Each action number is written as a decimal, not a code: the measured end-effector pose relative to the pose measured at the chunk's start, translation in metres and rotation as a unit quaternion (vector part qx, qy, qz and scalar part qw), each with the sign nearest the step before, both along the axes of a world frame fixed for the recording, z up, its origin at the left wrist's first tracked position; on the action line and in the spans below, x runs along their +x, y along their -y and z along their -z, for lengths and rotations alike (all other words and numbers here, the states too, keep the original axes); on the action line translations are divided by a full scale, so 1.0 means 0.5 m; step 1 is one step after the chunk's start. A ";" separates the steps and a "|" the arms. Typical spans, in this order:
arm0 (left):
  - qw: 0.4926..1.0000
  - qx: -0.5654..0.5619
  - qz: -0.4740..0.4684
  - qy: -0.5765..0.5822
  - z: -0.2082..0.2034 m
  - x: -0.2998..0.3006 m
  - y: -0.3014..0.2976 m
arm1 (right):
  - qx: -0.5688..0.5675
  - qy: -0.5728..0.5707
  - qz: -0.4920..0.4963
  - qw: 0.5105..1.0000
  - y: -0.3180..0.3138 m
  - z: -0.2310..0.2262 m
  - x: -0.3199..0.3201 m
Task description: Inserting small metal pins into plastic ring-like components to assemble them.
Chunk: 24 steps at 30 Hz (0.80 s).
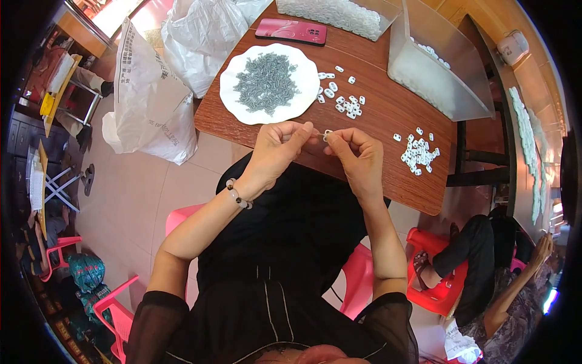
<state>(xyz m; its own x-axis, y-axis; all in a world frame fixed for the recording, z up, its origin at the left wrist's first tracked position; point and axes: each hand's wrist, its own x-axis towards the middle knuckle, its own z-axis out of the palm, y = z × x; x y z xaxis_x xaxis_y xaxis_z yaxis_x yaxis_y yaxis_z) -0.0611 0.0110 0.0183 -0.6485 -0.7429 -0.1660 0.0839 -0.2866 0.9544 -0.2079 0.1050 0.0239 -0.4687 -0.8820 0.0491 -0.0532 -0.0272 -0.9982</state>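
Observation:
Both my hands meet over the near edge of the brown wooden table (370, 109). My right hand (359, 156) pinches a small white plastic piece with holes (327, 134) between thumb and fingers. Just left of it, my left hand (280, 148) is closed in a pinch; whatever sits between its fingertips is too small to name. Beyond the left hand stands a white scalloped plate (229, 91) heaped with small grey, pin-like pieces (265, 82). Loose white two-holed pieces (348, 106) lie past my fingertips, and a larger pile of them (419, 153) is to the right.
At the table's far side are a pink phone (291, 31) and two clear bins (439, 91) of white pieces. White sacks (151, 103) stand on the floor at left. On the right, another person (503, 285) sits at a table by a red stool (433, 291).

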 end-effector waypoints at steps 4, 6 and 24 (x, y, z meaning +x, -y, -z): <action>1.000 0.001 -0.006 -0.008 -0.002 0.004 -0.001 | 0.017 0.006 0.001 1.000 -0.002 -0.001 -0.003; 1.000 0.001 -0.004 -0.012 0.000 0.005 -0.001 | 0.006 0.013 0.000 1.000 -0.001 -0.001 -0.001; 1.000 -0.024 -0.008 -0.012 0.003 -0.002 -0.004 | -0.001 -0.021 -0.008 1.000 0.002 0.000 0.005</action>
<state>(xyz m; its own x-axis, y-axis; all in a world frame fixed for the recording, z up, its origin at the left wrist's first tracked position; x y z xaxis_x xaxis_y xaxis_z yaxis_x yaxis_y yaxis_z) -0.0620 0.0129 0.0168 -0.6397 -0.7601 -0.1143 0.1119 -0.2392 0.9645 -0.2052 0.1043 0.0240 -0.4524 -0.8891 0.0700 -0.0952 -0.0298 -0.9950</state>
